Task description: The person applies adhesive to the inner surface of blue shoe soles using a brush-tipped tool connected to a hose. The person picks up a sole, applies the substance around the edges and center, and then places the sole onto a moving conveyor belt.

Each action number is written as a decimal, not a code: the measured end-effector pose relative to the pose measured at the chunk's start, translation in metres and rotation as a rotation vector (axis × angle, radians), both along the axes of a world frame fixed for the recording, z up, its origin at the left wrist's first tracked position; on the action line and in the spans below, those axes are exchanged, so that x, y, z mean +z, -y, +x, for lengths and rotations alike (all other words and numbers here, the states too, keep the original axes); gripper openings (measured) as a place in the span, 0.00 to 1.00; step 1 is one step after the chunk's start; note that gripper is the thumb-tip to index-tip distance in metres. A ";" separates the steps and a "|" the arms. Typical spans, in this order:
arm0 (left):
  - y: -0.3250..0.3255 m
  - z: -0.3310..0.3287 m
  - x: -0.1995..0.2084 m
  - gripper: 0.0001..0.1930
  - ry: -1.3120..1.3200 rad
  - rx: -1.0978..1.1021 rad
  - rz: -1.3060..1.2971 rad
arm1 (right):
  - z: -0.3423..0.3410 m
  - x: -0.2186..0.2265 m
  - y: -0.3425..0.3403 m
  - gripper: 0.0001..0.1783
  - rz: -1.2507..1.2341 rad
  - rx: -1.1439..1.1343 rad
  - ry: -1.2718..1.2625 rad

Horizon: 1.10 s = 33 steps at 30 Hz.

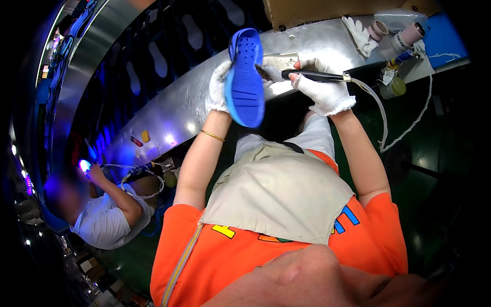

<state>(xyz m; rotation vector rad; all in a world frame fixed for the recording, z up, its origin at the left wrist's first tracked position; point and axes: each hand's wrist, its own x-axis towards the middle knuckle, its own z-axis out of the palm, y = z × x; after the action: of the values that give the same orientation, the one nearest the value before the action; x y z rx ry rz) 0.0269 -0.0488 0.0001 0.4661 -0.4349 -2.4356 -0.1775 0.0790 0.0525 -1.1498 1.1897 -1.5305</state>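
Note:
My left hand (pixel 218 87), in a white glove, grips a blue foam shoe sole (pixel 246 89) by its left edge. The sole stands on end, with its inner side facing me; small holes dot its upper part and grooves cross the lower part. My right hand (pixel 325 94) wears a white glove with bare fingertips showing. It is closed around the black handle of a brush (pixel 313 76), whose dark bristles are at the sole's right edge; whether they touch it I cannot tell. A pale tube (pixel 376 100) runs from the handle's rear end.
A metal ledge (pixel 179 105) curves past my hands, beside a dark conveyor (pixel 169 30) carrying several pale soles. Spare white gloves (pixel 360 37), a pink cup (pixel 378 29) and a bottle (pixel 409 36) lie right. At left, another person (pixel 110 215) works by a bright light.

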 end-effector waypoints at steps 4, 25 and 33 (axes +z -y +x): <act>-0.037 -0.029 0.014 0.19 -0.043 0.125 -0.074 | 0.005 0.006 0.006 0.11 -0.145 -0.101 -0.090; -0.041 -0.042 0.019 0.38 0.052 0.264 -0.145 | 0.040 0.019 -0.007 0.12 -0.136 0.080 -0.052; -0.035 -0.044 0.031 0.41 0.074 0.267 -0.214 | 0.042 0.020 -0.013 0.10 -0.185 0.052 -0.238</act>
<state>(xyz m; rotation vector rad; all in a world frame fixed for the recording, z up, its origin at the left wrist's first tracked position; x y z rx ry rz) -0.0173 -0.0143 0.0315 0.4889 -0.6160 -2.0937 -0.1359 0.0920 0.0725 -1.5082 1.1796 -1.5203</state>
